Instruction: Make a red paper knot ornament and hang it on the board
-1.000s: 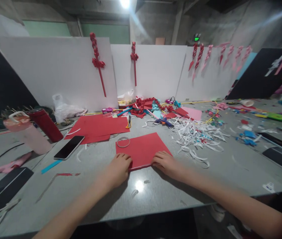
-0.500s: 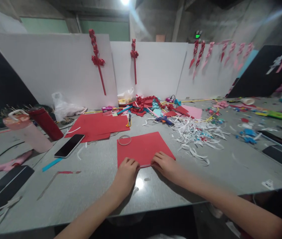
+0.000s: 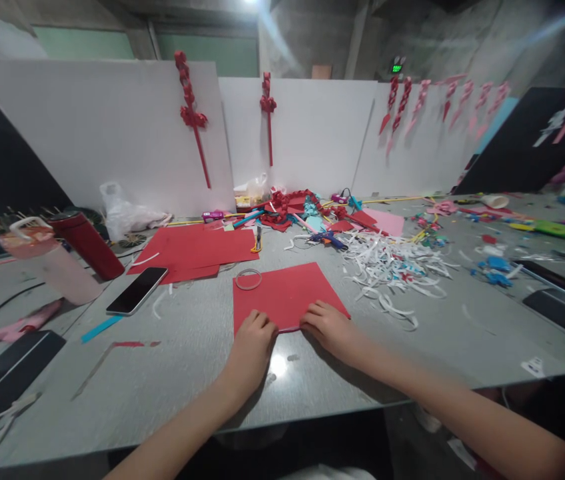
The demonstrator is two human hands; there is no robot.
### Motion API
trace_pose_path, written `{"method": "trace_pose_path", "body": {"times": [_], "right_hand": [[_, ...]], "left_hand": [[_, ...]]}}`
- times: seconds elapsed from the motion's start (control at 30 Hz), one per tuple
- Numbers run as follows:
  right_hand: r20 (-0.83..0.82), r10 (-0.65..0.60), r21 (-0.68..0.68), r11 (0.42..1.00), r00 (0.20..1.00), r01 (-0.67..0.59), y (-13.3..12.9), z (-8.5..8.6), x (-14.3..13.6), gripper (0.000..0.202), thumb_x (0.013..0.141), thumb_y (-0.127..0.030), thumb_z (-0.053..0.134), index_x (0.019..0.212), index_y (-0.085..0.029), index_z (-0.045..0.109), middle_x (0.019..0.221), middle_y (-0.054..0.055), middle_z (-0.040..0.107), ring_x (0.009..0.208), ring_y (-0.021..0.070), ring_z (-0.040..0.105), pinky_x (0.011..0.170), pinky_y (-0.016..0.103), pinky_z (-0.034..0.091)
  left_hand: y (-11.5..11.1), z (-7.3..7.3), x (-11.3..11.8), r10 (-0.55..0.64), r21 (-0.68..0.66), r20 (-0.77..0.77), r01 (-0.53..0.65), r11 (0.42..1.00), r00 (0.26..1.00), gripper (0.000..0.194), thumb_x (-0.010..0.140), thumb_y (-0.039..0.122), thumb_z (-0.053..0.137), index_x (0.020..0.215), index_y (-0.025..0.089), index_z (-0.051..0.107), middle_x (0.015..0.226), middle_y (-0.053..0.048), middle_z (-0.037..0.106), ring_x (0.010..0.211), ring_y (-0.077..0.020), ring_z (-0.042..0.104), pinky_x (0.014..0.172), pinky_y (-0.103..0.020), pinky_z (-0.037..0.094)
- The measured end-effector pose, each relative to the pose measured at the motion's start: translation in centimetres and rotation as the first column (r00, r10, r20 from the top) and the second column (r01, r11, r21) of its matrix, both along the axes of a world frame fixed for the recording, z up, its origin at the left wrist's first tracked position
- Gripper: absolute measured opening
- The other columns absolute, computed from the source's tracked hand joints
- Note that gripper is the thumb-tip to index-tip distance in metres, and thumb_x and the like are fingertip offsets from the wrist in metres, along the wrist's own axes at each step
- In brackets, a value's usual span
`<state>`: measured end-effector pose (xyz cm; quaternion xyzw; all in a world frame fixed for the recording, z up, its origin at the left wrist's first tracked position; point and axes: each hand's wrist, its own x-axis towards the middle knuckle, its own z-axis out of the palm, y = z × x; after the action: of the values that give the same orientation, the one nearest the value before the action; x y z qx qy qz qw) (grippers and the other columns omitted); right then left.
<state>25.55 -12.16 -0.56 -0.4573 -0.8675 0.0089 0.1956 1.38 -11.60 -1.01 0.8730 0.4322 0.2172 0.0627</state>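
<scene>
A red foam-like sheet (image 3: 290,287) lies flat on the grey table before me. My left hand (image 3: 255,340) has its fingers curled over the near edge of this sheet, left of its middle. On the same edge, a short gap to the right, my right hand (image 3: 332,328) is closed with bent fingers. Between the hands the edge shows as a thin, slightly raised pinkish strip, which looks folded or rolled. The thumbs are mostly hidden. A narrow clear ring (image 3: 248,288), like a thin tape roll, rests on the sheet's far left corner.
More red sheets (image 3: 197,247) lie at the back left, beside a phone (image 3: 137,291). White paper strips (image 3: 392,267) are heaped to the right. A pink bottle (image 3: 57,267), a red flask (image 3: 87,247) and a pink glue gun (image 3: 20,325) occupy the left. White panels (image 3: 302,133) stand behind.
Both hands stay at the sheet's near edge, with only slight finger movement. The strip between them looked whitish before and is pinkish now. The whole view has shifted slightly.
</scene>
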Motion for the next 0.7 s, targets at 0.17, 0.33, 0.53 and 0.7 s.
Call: {"method": "trace_pose_path", "body": {"times": [0.17,0.33,0.53,0.7], "right_hand": [[0.058,0.047,0.039,0.998,0.997,-0.050,0.5,-0.1,0.3,0.015,0.103,-0.012,0.061,0.099,-0.019,0.073,0.098,0.007,0.071,0.093,0.0214,0.060,0.086,0.035,0.046],[0.230,0.077,0.157,0.981,0.970,-0.115,0.1,-0.1,0.8,0.022,0.098,-0.003,0.059,0.111,-0.018,0.069,0.107,0.010,0.069,0.101,0.0251,0.058,0.092,0.038,0.046],[0.364,0.090,0.253,0.948,0.927,-0.191,-0.1,-0.1,1.0,0.014,0.100,-0.010,0.061,0.111,-0.015,0.068,0.098,0.010,0.066,0.094,0.0261,0.057,0.087,0.039,0.046],[0.411,0.126,0.277,0.926,0.903,-0.256,0.2,0.1,1.2,0.011,0.102,-0.012,0.060,0.110,-0.015,0.068,0.097,0.010,0.065,0.094,0.0260,0.057,0.084,0.038,0.044]], "left_hand": [[0.0,-0.3,-0.1,-0.004,0.038,-0.103,0.008,0.999,0.995,0.024,0.101,0.003,0.050,0.094,0.015,0.070,0.099,-0.009,0.065,0.094,-0.0244,0.057,0.083,-0.038,0.049],[-0.4,0.6,-0.3,-0.052,0.090,-0.267,0.079,0.993,0.962,0.026,0.095,-0.005,0.049,0.098,0.013,0.068,0.102,-0.011,0.066,0.097,-0.0271,0.059,0.084,-0.040,0.051],[-0.5,0.9,-0.2,-0.054,0.175,-0.380,0.129,0.976,0.923,0.024,0.094,-0.002,0.052,0.105,0.013,0.067,0.100,-0.011,0.065,0.094,-0.0279,0.060,0.083,-0.040,0.053],[-0.6,0.7,-0.2,-0.039,0.230,-0.449,0.158,0.960,0.892,0.017,0.095,0.003,0.056,0.102,0.013,0.067,0.098,-0.011,0.065,0.093,-0.0291,0.060,0.081,-0.042,0.054]]}}
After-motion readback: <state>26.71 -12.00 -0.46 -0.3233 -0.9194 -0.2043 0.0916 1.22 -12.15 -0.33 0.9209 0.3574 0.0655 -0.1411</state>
